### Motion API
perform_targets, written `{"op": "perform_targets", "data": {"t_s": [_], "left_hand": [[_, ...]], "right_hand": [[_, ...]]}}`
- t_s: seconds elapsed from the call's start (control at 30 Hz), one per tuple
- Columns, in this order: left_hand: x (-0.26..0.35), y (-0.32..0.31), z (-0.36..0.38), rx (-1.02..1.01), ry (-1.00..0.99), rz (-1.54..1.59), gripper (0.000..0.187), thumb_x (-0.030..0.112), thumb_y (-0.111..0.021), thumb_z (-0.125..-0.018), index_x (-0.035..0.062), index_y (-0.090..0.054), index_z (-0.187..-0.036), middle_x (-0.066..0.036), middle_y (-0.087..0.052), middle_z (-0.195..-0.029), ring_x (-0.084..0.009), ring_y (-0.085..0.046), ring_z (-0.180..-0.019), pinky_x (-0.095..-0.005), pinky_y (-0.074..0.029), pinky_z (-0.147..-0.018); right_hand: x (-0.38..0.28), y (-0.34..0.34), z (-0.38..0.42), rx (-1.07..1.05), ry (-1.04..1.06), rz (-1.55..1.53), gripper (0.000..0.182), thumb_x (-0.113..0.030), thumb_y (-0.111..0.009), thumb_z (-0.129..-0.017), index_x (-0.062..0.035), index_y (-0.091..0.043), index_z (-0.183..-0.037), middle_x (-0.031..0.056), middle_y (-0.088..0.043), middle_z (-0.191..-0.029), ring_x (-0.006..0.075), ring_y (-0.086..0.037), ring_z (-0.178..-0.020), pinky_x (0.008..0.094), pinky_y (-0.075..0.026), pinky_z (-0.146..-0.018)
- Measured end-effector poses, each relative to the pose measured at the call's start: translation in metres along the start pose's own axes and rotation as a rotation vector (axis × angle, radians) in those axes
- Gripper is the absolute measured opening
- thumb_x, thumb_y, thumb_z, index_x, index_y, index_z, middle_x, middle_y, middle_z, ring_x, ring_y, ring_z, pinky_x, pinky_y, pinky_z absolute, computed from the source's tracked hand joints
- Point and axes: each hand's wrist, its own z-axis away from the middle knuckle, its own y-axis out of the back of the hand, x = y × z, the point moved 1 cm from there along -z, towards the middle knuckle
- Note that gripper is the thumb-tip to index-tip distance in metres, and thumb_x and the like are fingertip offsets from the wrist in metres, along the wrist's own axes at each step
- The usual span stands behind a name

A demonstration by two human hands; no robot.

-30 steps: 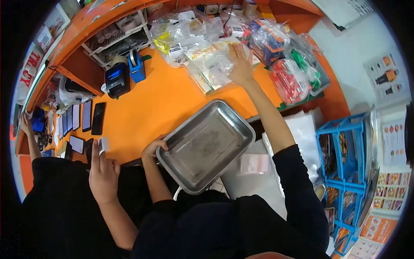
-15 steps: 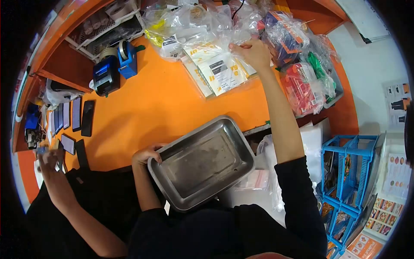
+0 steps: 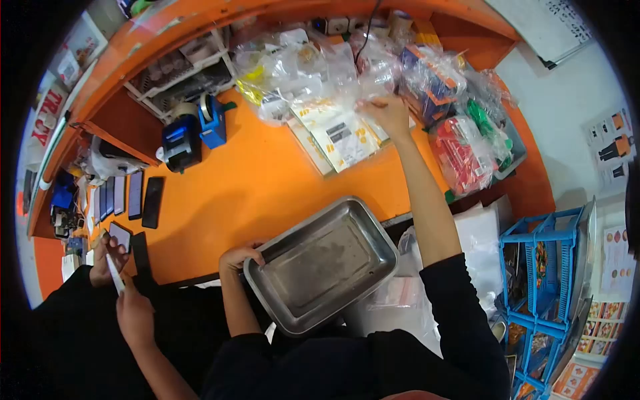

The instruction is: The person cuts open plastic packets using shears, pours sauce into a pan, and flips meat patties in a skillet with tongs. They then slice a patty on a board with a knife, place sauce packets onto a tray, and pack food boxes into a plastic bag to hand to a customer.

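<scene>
My left hand (image 3: 241,257) is closed on the left rim of a rectangular stainless steel tray (image 3: 320,257), thumb over the edge. The tray is tilted and holds nothing but some dull stains. At the back of the orange counter my right hand (image 3: 390,115) has its fingers pinched together at the clear plastic bag (image 3: 347,83). Right below it lie flat white-and-yellow printed packets (image 3: 343,137) with a label. The fingertips partly blend into the shiny plastic.
A co-worker's hands (image 3: 133,303) hold a thin white item at left. Several phones (image 3: 153,202) lie near a black device (image 3: 181,143) and a blue tape dispenser (image 3: 212,121). Red packs (image 3: 460,153) sit back right; a blue rack (image 3: 540,267) stands at right.
The view has shifted, so the counter appears lower and further right. The co-worker's hands have come together around a thin white item. My hands keep their places on the tray and at the bag.
</scene>
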Motion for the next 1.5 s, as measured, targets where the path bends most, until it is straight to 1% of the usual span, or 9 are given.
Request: {"op": "perform_targets", "data": {"t_s": [0.13,0.57,0.77,0.97,1.1,1.3,1.37,1.47,1.5], "left_hand": [[-0.028,0.025,-0.012,0.083,0.062,-0.022,0.063,0.008,-0.064,-0.055,-0.0019,-0.057,-0.117,-0.006,-0.061,-0.097,-0.0130,-0.054,-0.087,-0.0234,-0.045,-0.073],[0.008,-0.024,0.015,0.320,0.041,-0.117,0.053,0.031,-0.069,-0.060,0.0097,-0.062,-0.108,-0.002,-0.058,-0.096,-0.0067,-0.048,-0.077,-0.0187,-0.036,-0.060],[-0.030,-0.014,-0.014,0.361,-0.161,-0.123,0.051,0.039,-0.066,-0.062,0.0104,-0.065,-0.104,-0.013,-0.050,-0.125,-0.0255,-0.032,-0.127,-0.0424,-0.027,-0.098],[-0.012,-0.045,0.017,0.469,-0.089,-0.052,0.049,0.038,-0.065,-0.066,0.0146,-0.063,-0.108,-0.016,-0.044,-0.133,-0.0318,-0.025,-0.131,-0.0544,-0.033,-0.092],[-0.027,-0.034,0.018,0.471,-0.141,0.116,0.048,0.032,-0.069,-0.066,0.0151,-0.062,-0.111,-0.011,-0.053,-0.121,-0.0275,-0.053,-0.104,-0.0463,-0.045,-0.079],[-0.042,-0.019,0.044,0.816,-0.800,0.424,0.055,0.015,-0.063,-0.075,0.0068,-0.047,-0.128,-0.010,-0.060,-0.099,-0.0168,-0.058,-0.090,-0.0277,-0.047,-0.073],[-0.021,-0.048,0.092,1.068,-1.058,-0.216,0.052,0.011,-0.061,-0.078,0.0056,-0.044,-0.127,-0.009,-0.061,-0.093,-0.0145,-0.059,-0.088,-0.0251,-0.047,-0.073],[0.014,-0.148,0.200,0.044,-0.819,-0.123,0.020,0.004,-0.061,-0.081,0.0020,-0.059,-0.101,-0.007,-0.062,-0.094,-0.0140,-0.062,-0.079,-0.0256,-0.049,-0.068],[0.034,-0.223,0.252,-0.622,-0.839,-0.335,0.010,0.006,-0.065,-0.080,0.0029,-0.062,-0.089,-0.005,-0.062,-0.093,-0.0131,-0.062,-0.076,-0.0247,-0.049,-0.064]], "right_hand": [[0.010,-0.002,0.008,-0.011,0.109,-0.111,0.026,-0.026,-0.072,-0.076,-0.0005,-0.069,-0.079,0.0019,-0.059,-0.061,0.0066,-0.051,-0.060,0.0251,-0.039,-0.054],[0.009,0.008,0.043,-0.066,-0.093,-0.610,0.032,-0.017,-0.066,-0.081,-0.0026,-0.062,-0.110,0.0070,-0.065,-0.096,0.0152,-0.059,-0.089,0.0265,-0.045,-0.077],[-0.023,0.021,0.131,0.313,-0.148,-0.664,0.028,-0.009,-0.063,-0.079,-0.0028,-0.062,-0.106,0.0070,-0.064,-0.100,0.0174,-0.059,-0.090,0.0290,-0.045,-0.077],[-0.022,0.020,0.207,-0.118,-0.322,-0.059,0.022,-0.020,-0.066,-0.077,-0.0040,-0.066,-0.093,0.0115,-0.066,-0.083,0.0223,-0.062,-0.075,0.0310,-0.046,-0.069],[-0.046,0.031,0.224,-0.005,-0.048,0.396,0.030,-0.027,-0.068,-0.075,-0.0021,-0.061,-0.091,0.0183,-0.063,-0.085,0.0322,-0.061,-0.080,0.0406,-0.047,-0.071],[-0.024,0.011,0.210,-0.503,-0.302,0.290,0.027,-0.023,-0.062,-0.077,-0.0012,-0.062,-0.093,0.0220,-0.063,-0.093,0.0361,-0.061,-0.091,0.0431,-0.047,-0.078],[-0.018,-0.006,0.214,-0.460,-0.245,0.325,0.029,-0.024,-0.060,-0.080,0.0016,-0.063,-0.093,0.0255,-0.062,-0.092,0.0396,-0.060,-0.089,0.0456,-0.047,-0.077],[-0.028,-0.029,0.218,-0.469,-0.265,0.334,0.033,-0.025,-0.061,-0.080,0.0065,-0.062,-0.090,0.0280,-0.061,-0.091,0.0420,-0.059,-0.091,0.0481,-0.046,-0.077],[-0.029,-0.038,0.225,-0.451,-0.137,0.308,0.032,-0.023,-0.061,-0.080,0.0072,-0.062,-0.088,0.0269,-0.062,-0.085,0.0394,-0.063,-0.079,0.0459,-0.049,-0.071]]}}
